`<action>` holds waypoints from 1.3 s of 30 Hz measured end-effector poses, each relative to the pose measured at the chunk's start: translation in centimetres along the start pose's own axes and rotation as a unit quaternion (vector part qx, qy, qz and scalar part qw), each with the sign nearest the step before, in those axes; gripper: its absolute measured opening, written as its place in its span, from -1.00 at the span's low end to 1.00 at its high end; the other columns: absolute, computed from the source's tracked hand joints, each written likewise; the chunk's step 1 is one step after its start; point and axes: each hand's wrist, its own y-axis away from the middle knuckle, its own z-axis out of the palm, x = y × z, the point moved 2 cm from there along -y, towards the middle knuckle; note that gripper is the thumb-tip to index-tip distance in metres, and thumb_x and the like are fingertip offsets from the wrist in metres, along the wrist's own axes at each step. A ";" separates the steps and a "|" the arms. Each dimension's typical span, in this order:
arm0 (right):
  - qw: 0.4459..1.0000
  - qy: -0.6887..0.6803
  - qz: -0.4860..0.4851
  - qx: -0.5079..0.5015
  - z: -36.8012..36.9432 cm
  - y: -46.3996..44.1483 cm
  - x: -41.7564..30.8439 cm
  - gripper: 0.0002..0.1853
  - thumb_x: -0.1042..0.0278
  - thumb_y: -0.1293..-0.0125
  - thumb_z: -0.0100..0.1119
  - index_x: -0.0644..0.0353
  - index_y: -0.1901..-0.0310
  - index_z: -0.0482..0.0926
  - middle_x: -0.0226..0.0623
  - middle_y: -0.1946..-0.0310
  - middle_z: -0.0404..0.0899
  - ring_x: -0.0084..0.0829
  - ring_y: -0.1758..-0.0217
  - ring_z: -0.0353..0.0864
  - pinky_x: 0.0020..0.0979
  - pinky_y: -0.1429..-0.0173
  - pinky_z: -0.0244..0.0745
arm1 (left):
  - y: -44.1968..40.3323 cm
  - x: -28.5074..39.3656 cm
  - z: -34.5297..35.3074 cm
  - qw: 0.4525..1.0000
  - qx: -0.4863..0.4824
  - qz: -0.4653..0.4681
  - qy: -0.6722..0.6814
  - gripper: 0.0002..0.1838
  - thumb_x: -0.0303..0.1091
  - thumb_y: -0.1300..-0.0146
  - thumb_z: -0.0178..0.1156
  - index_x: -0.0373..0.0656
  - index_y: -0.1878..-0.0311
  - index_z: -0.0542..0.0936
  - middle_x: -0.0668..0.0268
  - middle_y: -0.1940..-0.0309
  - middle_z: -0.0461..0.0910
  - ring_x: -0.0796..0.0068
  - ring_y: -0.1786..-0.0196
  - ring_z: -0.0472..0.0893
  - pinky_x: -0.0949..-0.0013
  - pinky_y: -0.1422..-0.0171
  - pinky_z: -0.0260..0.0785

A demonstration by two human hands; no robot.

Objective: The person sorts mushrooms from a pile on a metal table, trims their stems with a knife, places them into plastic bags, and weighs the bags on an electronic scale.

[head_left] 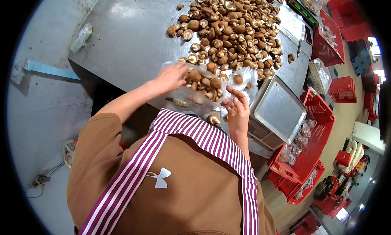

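Note:
A clear plastic bag (197, 97) lies at the table's near edge, partly filled with brown shiitake mushrooms (209, 83). My left hand (169, 77) is at the bag's left rim, its fingers close together over the film beside the mushrooms. On the right side of the bag is my right hand (237, 108), fingers bent and spread apart, with nothing plainly held between them. More thin white plastic (249, 77) spreads under the mushrooms behind this hand. A loose mushroom (213, 119) sits by the near edge, below the bag.
A large shiitake pile (236, 29) covers the far part of the metal table (118, 39). To the right stands a scale with a metal pan (281, 109). Beyond it, a red crate (313, 141) holds bagged mushrooms. Another scale with green digits (303, 11) is at the far right.

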 end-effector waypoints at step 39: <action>0.937 0.052 -0.302 0.166 -24.2 7.7 -19.4 -0.70 0.49 -0.44 -0.09 0.31 -0.13 0.48 -0.09 -0.15 0.55 -0.59 0.30 0.55 -0.49 0.11 0.49 | -12.9 33.3 0.6 0.960 0.140 0.238 0.038 -0.49 -0.15 -0.24 0.28 -0.09 -0.23 0.47 0.07 -0.28 0.44 0.05 -0.03 0.63 0.16 -0.03 0.55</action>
